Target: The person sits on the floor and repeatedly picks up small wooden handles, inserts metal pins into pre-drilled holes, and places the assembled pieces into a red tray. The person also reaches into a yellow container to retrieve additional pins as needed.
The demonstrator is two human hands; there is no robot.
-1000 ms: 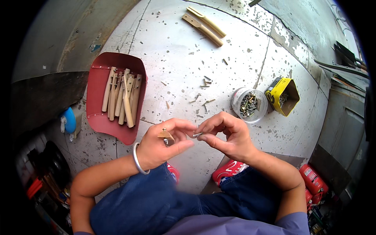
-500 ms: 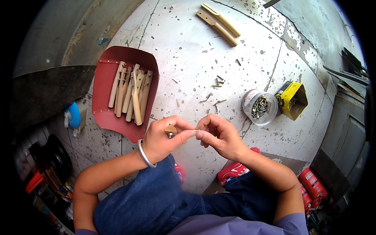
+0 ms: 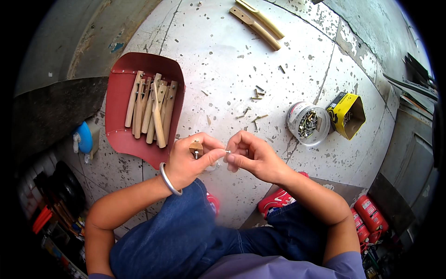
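Note:
My left hand (image 3: 186,157) is closed around a short-looking wooden handle (image 3: 195,147), whose cut end shows between thumb and fingers. A metal bolt (image 3: 196,154) sticks out by that end; the rest of the handle is hidden in the palm. Between the two hands is a small silvery screw (image 3: 227,151), its shank near my left thumb tip. The fingers of my right hand (image 3: 253,157) are curled and pinch it from the right. Both hands hover above the floor, near the red scoop-shaped dustpan (image 3: 121,100).
Several bolted wooden handles (image 3: 151,109) lie in the dustpan. Two more wooden pieces (image 3: 258,28) rest at the far side. Loose bolts (image 3: 258,96) are scattered mid-floor. A clear tub (image 3: 296,122) of bolts and a yellow box (image 3: 343,104) stand to the right.
The fingertips of my two hands have come slightly apart around the small screw. The whole view has shifted a little, so the floor things sit slightly further left and up.

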